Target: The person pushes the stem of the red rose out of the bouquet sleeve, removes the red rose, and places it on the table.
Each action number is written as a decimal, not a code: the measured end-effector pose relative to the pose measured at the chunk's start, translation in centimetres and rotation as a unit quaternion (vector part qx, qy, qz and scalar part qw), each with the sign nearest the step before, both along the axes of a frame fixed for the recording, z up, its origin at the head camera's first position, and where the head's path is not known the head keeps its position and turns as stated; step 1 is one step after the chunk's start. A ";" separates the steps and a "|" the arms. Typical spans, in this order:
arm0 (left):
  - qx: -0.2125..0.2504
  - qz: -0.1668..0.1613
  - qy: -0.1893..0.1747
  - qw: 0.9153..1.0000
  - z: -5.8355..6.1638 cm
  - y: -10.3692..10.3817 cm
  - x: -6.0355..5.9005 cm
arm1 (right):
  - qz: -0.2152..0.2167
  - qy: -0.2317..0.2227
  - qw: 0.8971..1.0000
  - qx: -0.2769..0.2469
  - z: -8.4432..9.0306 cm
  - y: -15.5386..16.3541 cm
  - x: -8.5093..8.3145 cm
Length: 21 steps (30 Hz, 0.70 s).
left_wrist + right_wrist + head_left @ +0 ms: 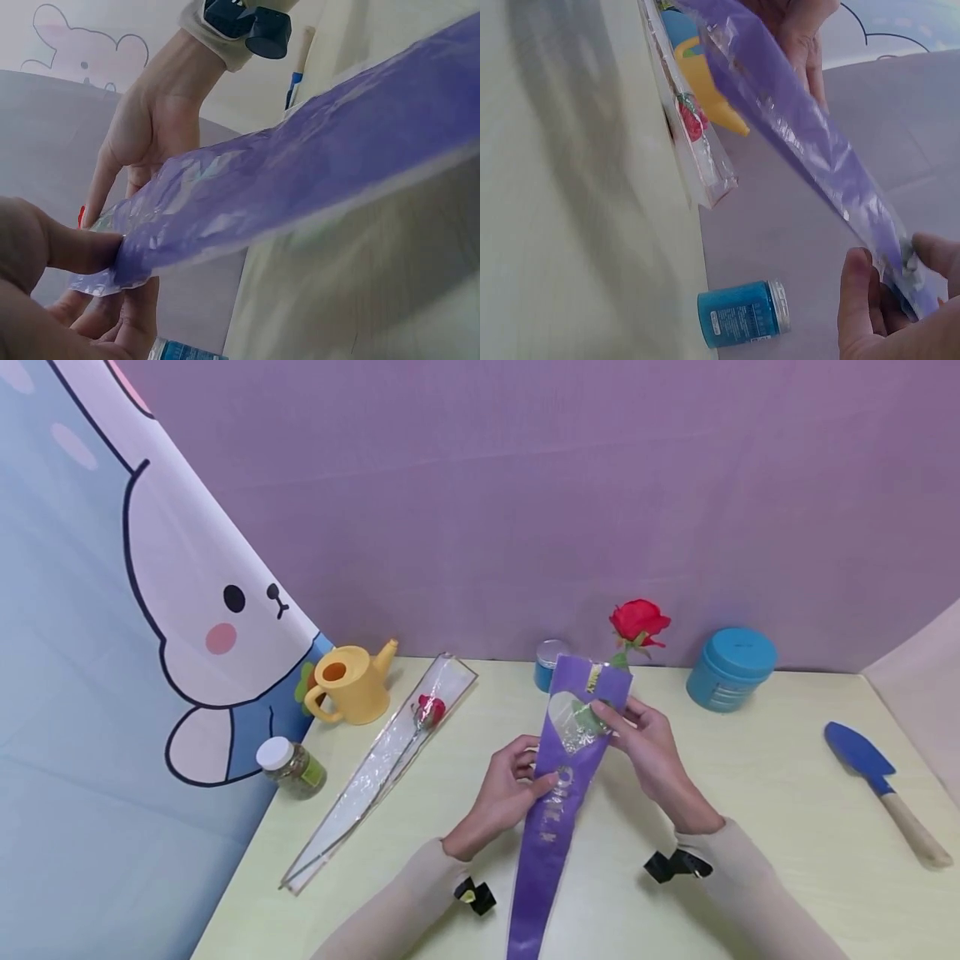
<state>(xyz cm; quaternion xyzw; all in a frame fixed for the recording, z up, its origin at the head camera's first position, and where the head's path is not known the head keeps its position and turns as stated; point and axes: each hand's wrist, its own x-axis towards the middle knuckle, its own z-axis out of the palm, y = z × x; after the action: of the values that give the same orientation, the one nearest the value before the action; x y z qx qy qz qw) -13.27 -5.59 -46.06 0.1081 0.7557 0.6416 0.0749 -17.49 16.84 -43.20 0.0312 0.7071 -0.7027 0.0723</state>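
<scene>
Both hands grip the purple flower sleeve (558, 785) above the desk (750, 793): left hand (506, 789) pinches its middle, right hand (648, 747) its top near the red rose (637, 622).

Pale yellow tabletop (750, 793) carrying a yellow watering can (352, 681), a clear sleeve with a red rose (390, 752), a small jar (288, 767) (white lid), two blue tins (729, 668) and a blue trowel (877, 785).
</scene>
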 end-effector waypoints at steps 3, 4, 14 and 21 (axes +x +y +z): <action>0.008 0.002 -0.004 1.000 0.2 -0.3 0.1 | -0.002 0.008 1.000 -0.025 0.0 0.4 -0.2; 0.009 0.001 -0.004 1.000 0.2 -0.4 0.2 | -0.005 0.011 0.999 -0.039 0.1 0.6 -0.3; -0.002 -0.022 -0.008 1.000 0.2 -1.3 0.5 | -0.025 0.025 0.998 -0.060 1.7 3.3 -1.5; 0.004 -0.040 -0.019 0.999 -0.1 -1.7 0.6 | -0.024 0.035 0.995 -0.089 1.7 3.5 -2.1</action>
<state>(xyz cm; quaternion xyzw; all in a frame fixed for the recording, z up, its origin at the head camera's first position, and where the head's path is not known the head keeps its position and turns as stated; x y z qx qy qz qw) -12.63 -7.25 -46.18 0.1266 0.7466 0.6430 0.1142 -19.56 20.34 -41.54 0.0169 0.6428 -0.7651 0.0326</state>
